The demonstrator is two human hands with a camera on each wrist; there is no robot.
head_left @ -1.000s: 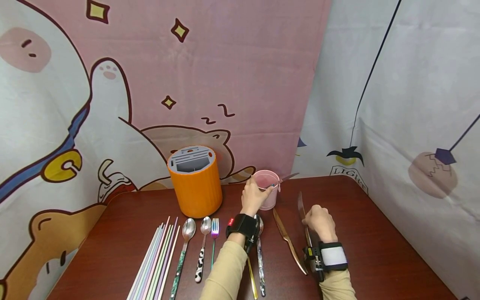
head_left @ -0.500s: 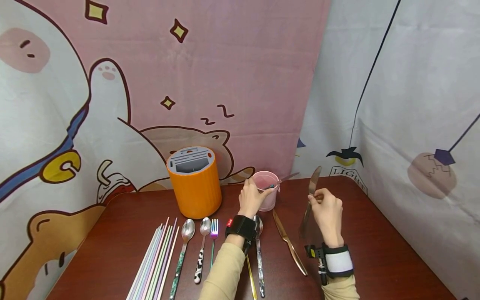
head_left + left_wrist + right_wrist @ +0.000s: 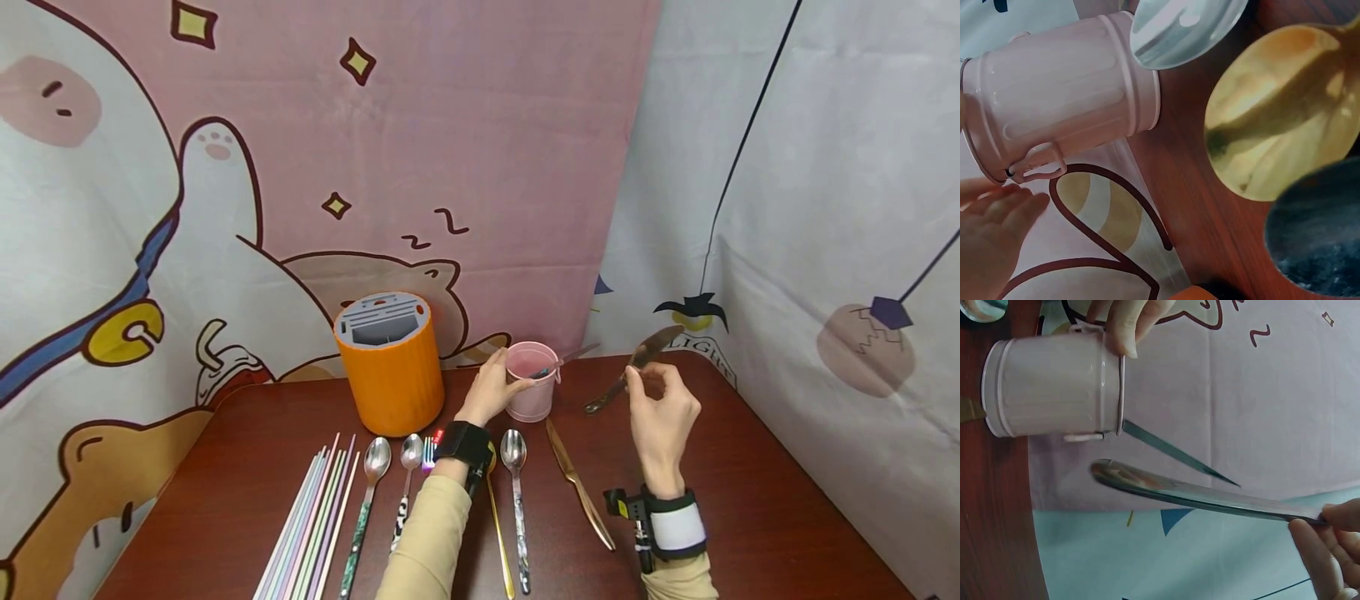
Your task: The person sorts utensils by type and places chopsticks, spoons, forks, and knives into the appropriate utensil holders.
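My left hand [image 3: 486, 392] holds the small pink bucket [image 3: 531, 407] at its left side, thumb by the rim. A table knife [image 3: 577, 353] leans inside this bucket, its blade sticking out to the right. Between thumb and forefinger, my right hand [image 3: 663, 417] pinches a second table knife [image 3: 1210, 499] by the blade. It is in the air right of the bucket, tilted, with its handle end [image 3: 597, 404] low and towards the bucket. In the left wrist view, the fingers [image 3: 1013, 215] lie beside the bucket's small handle [image 3: 1041, 164].
A gold knife [image 3: 577, 483] lies in front of the bucket. Left of it are a patterned-handle spoon [image 3: 517, 500], a gold spoon [image 3: 498, 525], a fork [image 3: 429, 454] partly under my left arm, more spoons [image 3: 377, 457] and pastel chopsticks [image 3: 307, 525]. An orange utensil holder [image 3: 393, 383] stands behind.
My right hand has lifted the knife off the table and turned it, so its handle end now points towards the bucket. The left wrist has shifted slightly left, the hand staying at the bucket.
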